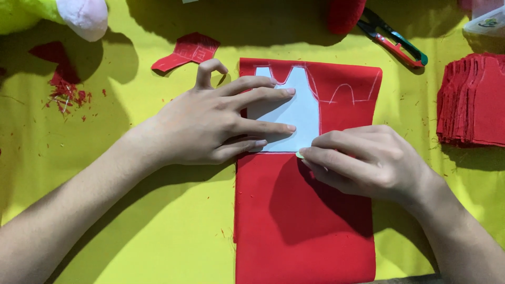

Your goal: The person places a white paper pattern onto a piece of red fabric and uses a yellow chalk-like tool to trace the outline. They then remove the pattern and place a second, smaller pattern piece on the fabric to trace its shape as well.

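**Tracing a paper pattern on red cloth**

A white paper pattern lies flat on the upper part of a long strip of red cloth, which is spread on the yellow desk. White chalk outlines of the same shape show on the cloth just right of the pattern. The left hand presses the pattern down, fingers spread flat, clamped on nothing. The right hand has its grip pinched together on a small pale marker at the pattern's lower right corner. A stack of cut red pieces sits at the right edge, snips above, red scraps at upper left.
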